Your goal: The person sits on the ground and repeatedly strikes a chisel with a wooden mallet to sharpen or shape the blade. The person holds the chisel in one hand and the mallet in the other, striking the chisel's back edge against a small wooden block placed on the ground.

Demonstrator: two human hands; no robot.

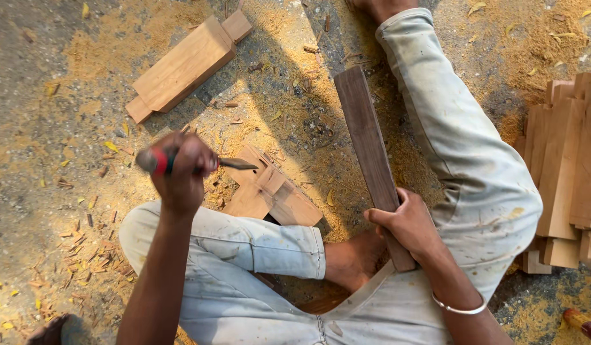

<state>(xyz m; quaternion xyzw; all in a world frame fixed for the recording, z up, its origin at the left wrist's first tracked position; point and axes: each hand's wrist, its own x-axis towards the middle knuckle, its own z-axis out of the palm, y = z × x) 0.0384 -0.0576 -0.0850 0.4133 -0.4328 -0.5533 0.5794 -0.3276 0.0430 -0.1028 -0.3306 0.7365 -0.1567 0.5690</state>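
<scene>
Head view: left hand [180, 167] clenches a red-handled steel chisel [199, 162] over the notched light wood block [270, 195] on the floor; right hand [407, 223] grips a stiff, heavy-looking dark wooden slat [371, 153] at its near end.

Dark smooth wooden board [371, 153], pale raw wood block [183, 67], metal chisel [234, 164]

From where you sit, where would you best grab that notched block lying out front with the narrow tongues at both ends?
Probably across the thick middle of the notched block, coming from above. It lies flat in sawdust, the long sides free, the narrow tongues offering less hold. Both hands are busy: left hand holds a chisel, right hand a dark board.
</scene>
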